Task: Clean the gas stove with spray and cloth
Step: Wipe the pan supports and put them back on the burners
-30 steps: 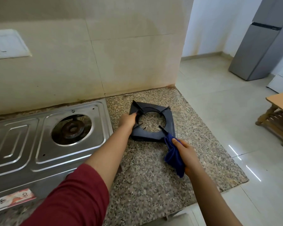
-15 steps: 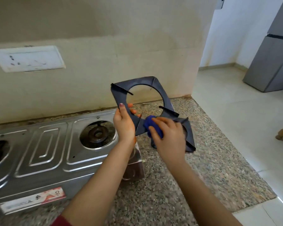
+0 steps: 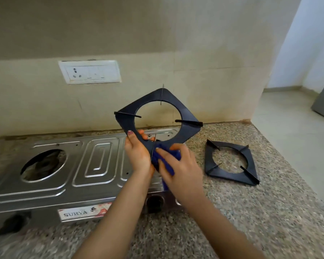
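We grip the raised pan support (image 3: 158,116) by its lower corner in the closed left hand (image 3: 138,154) above the stove (image 3: 64,176), so the right hand (image 3: 178,172), closed on the cloth (image 3: 166,163), can wipe it.

Speckled granite counter (image 3: 232,212), steel stove (image 3: 67,174), dark pan support (image 3: 230,162)
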